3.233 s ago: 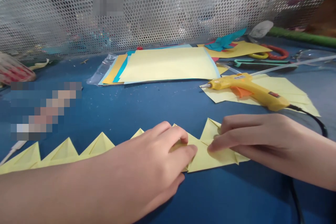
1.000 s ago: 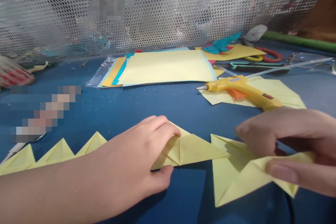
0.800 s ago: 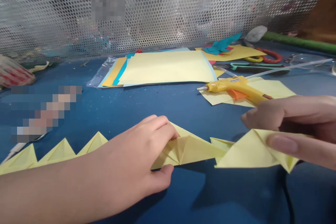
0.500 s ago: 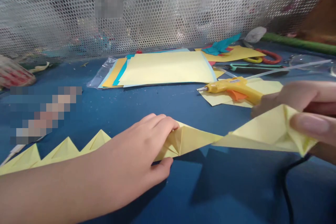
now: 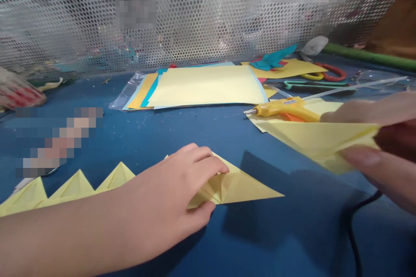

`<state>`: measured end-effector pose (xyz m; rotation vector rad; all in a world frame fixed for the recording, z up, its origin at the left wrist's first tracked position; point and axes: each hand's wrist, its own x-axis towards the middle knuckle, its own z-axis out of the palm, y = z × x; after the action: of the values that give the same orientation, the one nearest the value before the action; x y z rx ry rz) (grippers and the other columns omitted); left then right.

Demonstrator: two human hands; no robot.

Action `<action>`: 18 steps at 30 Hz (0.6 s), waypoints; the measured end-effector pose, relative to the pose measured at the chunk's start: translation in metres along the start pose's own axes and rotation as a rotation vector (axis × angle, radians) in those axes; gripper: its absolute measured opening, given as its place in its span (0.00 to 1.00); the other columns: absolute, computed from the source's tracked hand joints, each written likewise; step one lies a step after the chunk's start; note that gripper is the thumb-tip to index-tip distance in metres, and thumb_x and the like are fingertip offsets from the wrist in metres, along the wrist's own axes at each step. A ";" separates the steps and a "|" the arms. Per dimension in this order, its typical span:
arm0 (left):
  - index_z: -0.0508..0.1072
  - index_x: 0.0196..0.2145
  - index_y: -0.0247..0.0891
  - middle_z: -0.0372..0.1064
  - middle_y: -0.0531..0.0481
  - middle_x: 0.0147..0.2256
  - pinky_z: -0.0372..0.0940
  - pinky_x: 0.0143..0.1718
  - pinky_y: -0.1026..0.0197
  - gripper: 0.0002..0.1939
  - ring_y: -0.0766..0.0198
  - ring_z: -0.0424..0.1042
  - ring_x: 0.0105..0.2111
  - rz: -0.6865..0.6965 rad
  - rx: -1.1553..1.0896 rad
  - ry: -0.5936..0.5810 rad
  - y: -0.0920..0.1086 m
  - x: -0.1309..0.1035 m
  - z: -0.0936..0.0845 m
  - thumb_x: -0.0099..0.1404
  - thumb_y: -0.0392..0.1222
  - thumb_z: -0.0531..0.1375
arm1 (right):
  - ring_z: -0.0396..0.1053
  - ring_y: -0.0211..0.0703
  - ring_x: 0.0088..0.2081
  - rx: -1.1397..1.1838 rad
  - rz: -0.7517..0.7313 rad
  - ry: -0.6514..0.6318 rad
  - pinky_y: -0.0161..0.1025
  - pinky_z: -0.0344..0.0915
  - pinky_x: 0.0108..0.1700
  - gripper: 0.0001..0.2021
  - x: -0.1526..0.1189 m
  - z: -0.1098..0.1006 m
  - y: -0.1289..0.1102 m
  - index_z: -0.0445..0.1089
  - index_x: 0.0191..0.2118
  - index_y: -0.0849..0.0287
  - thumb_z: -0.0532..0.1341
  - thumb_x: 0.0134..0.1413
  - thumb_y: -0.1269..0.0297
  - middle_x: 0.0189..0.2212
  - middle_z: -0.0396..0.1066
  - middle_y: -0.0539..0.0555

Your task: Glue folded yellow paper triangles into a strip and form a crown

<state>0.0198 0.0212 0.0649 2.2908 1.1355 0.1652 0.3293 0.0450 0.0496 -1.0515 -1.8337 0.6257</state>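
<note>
My left hand [image 5: 191, 181] rests on a folded yellow paper piece [image 5: 238, 184] low in the middle, fingers and thumb closed round its left part. The piece's pointed tip sticks out to the right, over the blue table. My right hand [image 5: 367, 136] pinches another folded yellow paper [image 5: 312, 138] at the right, raised above the table and apart from the first piece. Under and beyond my left forearm runs a row of yellow paper points [image 5: 73, 186]. Whether that row joins the piece under my left hand is hidden.
Behind lies a stack of coloured paper sheets [image 5: 208, 86]. A yellow glue gun [image 5: 282, 108] lies at right, its black cable [image 5: 352, 233] near the front. Beyond it are scissors [image 5: 333, 72] and a teal-edged cutter [image 5: 315, 86]. A perforated metal screen [image 5: 195, 17] stands at the back.
The paper in my right hand has turned over and lifted off the tip of the left piece, which it touched or overlapped before. My left hand has barely shifted.
</note>
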 end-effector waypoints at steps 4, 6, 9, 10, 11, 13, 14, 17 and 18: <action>0.74 0.58 0.46 0.73 0.54 0.53 0.66 0.53 0.58 0.19 0.59 0.73 0.53 0.004 -0.026 0.022 -0.002 0.000 0.001 0.72 0.35 0.61 | 0.67 0.41 0.28 0.028 0.040 -0.168 0.42 0.68 0.30 0.13 0.005 0.012 -0.001 0.78 0.39 0.48 0.68 0.65 0.45 0.30 0.74 0.53; 0.74 0.57 0.45 0.73 0.53 0.52 0.66 0.54 0.57 0.17 0.58 0.73 0.53 0.009 -0.032 0.028 -0.003 0.001 0.002 0.72 0.35 0.61 | 0.67 0.41 0.28 0.001 0.012 -0.283 0.39 0.67 0.28 0.12 0.009 0.013 0.002 0.78 0.38 0.49 0.67 0.67 0.47 0.29 0.74 0.52; 0.75 0.55 0.45 0.73 0.52 0.50 0.67 0.52 0.56 0.16 0.57 0.73 0.51 0.000 -0.038 0.020 -0.005 0.001 0.002 0.71 0.36 0.62 | 0.67 0.38 0.27 -0.033 -0.063 -0.383 0.35 0.63 0.26 0.09 0.013 0.011 0.006 0.78 0.36 0.50 0.68 0.67 0.54 0.25 0.73 0.49; 0.75 0.55 0.46 0.73 0.53 0.49 0.67 0.51 0.56 0.16 0.56 0.73 0.51 -0.012 -0.040 0.017 -0.005 0.001 0.002 0.71 0.37 0.62 | 0.65 0.36 0.26 -0.037 -0.059 -0.383 0.34 0.62 0.25 0.10 0.013 0.010 0.007 0.78 0.35 0.50 0.68 0.67 0.53 0.24 0.72 0.49; 0.75 0.55 0.47 0.73 0.53 0.49 0.67 0.49 0.56 0.16 0.57 0.73 0.50 -0.028 -0.042 0.015 -0.005 0.001 0.001 0.71 0.38 0.63 | 0.65 0.36 0.26 -0.038 -0.040 -0.366 0.34 0.61 0.25 0.12 0.014 0.010 0.006 0.78 0.34 0.51 0.67 0.68 0.51 0.24 0.71 0.49; 0.75 0.53 0.47 0.73 0.55 0.47 0.66 0.48 0.56 0.15 0.57 0.73 0.49 -0.054 -0.039 0.019 -0.004 0.001 0.001 0.70 0.39 0.63 | 0.65 0.35 0.26 -0.034 0.013 -0.331 0.32 0.62 0.26 0.16 0.014 0.010 0.006 0.78 0.34 0.52 0.67 0.68 0.47 0.26 0.73 0.49; 0.75 0.52 0.47 0.74 0.56 0.47 0.66 0.47 0.57 0.13 0.58 0.73 0.48 -0.059 -0.038 0.026 -0.003 0.002 0.000 0.70 0.39 0.63 | 0.66 0.35 0.27 -0.030 0.037 -0.328 0.32 0.63 0.26 0.16 0.014 0.010 0.005 0.78 0.34 0.52 0.68 0.67 0.45 0.27 0.73 0.49; 0.76 0.47 0.46 0.74 0.56 0.46 0.66 0.46 0.57 0.08 0.58 0.73 0.48 -0.067 -0.040 0.030 -0.001 0.003 -0.002 0.71 0.39 0.64 | 0.69 0.35 0.27 0.011 0.060 -0.329 0.31 0.66 0.27 0.12 0.014 0.010 0.006 0.76 0.40 0.52 0.70 0.65 0.49 0.29 0.74 0.49; 0.76 0.46 0.46 0.75 0.55 0.46 0.65 0.46 0.57 0.06 0.58 0.73 0.48 -0.068 -0.044 0.027 -0.001 0.003 -0.002 0.72 0.39 0.64 | 0.69 0.35 0.27 0.031 0.061 -0.315 0.30 0.68 0.27 0.12 0.014 0.011 0.006 0.75 0.42 0.52 0.71 0.65 0.51 0.29 0.73 0.48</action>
<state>0.0204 0.0249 0.0658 2.2148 1.2104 0.1935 0.3193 0.0605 0.0464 -1.0365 -2.0586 0.8948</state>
